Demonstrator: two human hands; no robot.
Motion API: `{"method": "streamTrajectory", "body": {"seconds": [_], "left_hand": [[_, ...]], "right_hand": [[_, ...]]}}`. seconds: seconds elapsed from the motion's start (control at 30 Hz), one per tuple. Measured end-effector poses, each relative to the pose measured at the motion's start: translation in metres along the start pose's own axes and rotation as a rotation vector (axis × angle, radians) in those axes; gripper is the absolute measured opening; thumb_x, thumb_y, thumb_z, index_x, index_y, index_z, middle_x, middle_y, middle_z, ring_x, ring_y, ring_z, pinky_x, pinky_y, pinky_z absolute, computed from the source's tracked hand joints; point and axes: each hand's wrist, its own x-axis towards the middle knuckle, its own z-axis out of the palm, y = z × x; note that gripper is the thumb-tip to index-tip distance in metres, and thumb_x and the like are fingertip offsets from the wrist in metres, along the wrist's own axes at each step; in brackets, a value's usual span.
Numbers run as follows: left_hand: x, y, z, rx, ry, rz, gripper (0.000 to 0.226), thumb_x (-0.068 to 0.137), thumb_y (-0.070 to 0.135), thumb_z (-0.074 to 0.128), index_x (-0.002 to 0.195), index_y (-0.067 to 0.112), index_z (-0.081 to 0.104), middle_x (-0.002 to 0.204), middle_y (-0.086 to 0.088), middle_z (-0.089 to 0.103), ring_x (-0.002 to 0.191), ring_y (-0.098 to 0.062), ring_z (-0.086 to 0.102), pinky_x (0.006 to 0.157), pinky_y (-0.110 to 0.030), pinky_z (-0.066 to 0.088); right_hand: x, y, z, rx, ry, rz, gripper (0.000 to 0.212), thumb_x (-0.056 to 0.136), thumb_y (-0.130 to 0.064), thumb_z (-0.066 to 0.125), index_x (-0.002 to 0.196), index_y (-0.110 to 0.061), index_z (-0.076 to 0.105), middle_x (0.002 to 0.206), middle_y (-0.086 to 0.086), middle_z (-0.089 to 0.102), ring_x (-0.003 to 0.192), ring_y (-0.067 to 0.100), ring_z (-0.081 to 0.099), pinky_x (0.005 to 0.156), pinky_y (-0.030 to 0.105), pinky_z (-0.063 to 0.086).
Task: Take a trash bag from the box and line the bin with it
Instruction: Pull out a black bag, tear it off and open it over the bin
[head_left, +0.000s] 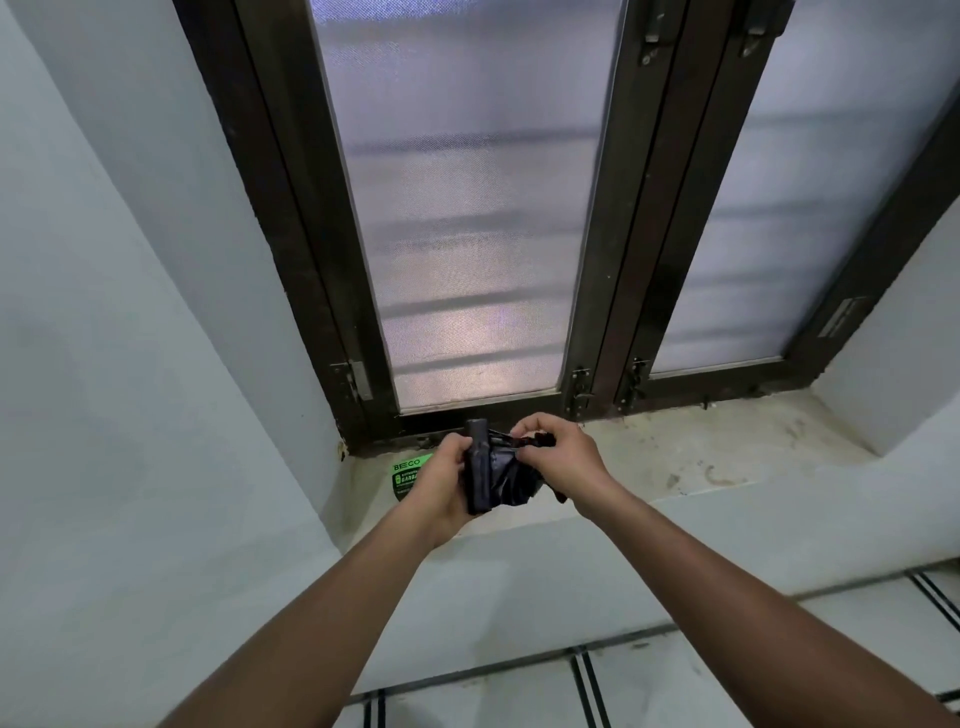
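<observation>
- A tall window (467, 208) with a dark frame and frosted panes fills the wall above everything else; horizontal bars show faintly through the glass.
- Below the window runs a pale, stained window sill (701, 447), set into a recess of white wall.
- Below the sill, tiled floor (675, 675) with dark grout lines shows at the lower right.
- Two bare forearms reach up from below and meet just in front of the sill, near the window's bottom left corner.
- The left hand (441, 483) is wrapped around a black trash bag roll (479, 467), which stands roughly upright in its grip.
- The right hand (561, 452) is pinched on crumpled black trash bag (511, 480) plastic that spreads out from the roll's right side, between the two hands.
- The hands are close together, both clamped on the black plastic, held just above the sill's front edge.
- A green box (408, 470) with dark printing lies on the sill below the window's left corner, partly hidden behind the left hand.
</observation>
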Motion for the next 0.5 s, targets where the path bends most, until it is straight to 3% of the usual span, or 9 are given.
{"method": "streamTrajectory", "body": {"seconds": [0.13, 0.23, 0.3, 0.4, 0.5], "left_hand": [[0.005, -0.002, -0.001, 0.063, 0.05, 0.005, 0.047, 0.1, 0.037, 0.044, 0.132, 0.01, 0.065, 0.114, -0.015, 0.076, 0.097, -0.029, 0.071, 0.074, -0.035, 0.056], [0.007, -0.003, -0.003, 0.077, 0.026, 0.008, 0.049, 0.097, 0.055, 0.055, 0.126, 0.018, 0.07, 0.116, -0.012, 0.077, 0.108, -0.031, 0.072, 0.089, -0.044, 0.059], [0.01, -0.005, -0.007, 0.102, -0.005, 0.03, 0.046, 0.093, 0.047, 0.066, 0.128, 0.016, 0.069, 0.117, -0.015, 0.076, 0.111, -0.034, 0.072, 0.097, -0.048, 0.058], [0.008, -0.007, -0.01, 0.088, 0.0, 0.041, 0.041, 0.094, 0.027, 0.067, 0.13, 0.009, 0.065, 0.112, -0.016, 0.078, 0.103, -0.033, 0.073, 0.08, -0.041, 0.06], [0.007, -0.005, -0.013, 0.081, -0.012, 0.039, 0.038, 0.095, 0.029, 0.062, 0.127, 0.009, 0.066, 0.111, -0.016, 0.075, 0.094, -0.03, 0.069, 0.07, -0.034, 0.053]], "right_hand": [[-0.001, -0.003, 0.001, 0.018, -0.06, 0.027, 0.039, 0.087, -0.004, 0.051, 0.084, -0.027, 0.082, 0.098, 0.0, 0.076, 0.057, 0.017, 0.058, 0.036, 0.023, 0.039], [-0.001, -0.003, 0.0, 0.018, -0.028, 0.047, 0.027, 0.087, -0.015, 0.058, 0.082, -0.025, 0.083, 0.093, 0.0, 0.075, 0.062, 0.018, 0.06, 0.036, 0.022, 0.038], [-0.003, -0.003, -0.001, 0.007, -0.013, 0.03, 0.015, 0.086, -0.026, 0.067, 0.083, -0.025, 0.081, 0.088, 0.0, 0.074, 0.063, 0.021, 0.064, 0.036, 0.023, 0.037], [-0.003, -0.001, -0.002, 0.017, 0.013, 0.02, 0.012, 0.078, -0.029, 0.081, 0.083, -0.019, 0.077, 0.082, 0.002, 0.075, 0.056, 0.02, 0.065, 0.036, 0.024, 0.037], [-0.002, 0.002, -0.002, 0.016, 0.051, 0.023, 0.025, 0.075, -0.026, 0.087, 0.079, -0.014, 0.066, 0.079, 0.007, 0.073, 0.049, 0.015, 0.059, 0.035, 0.023, 0.035]]}}
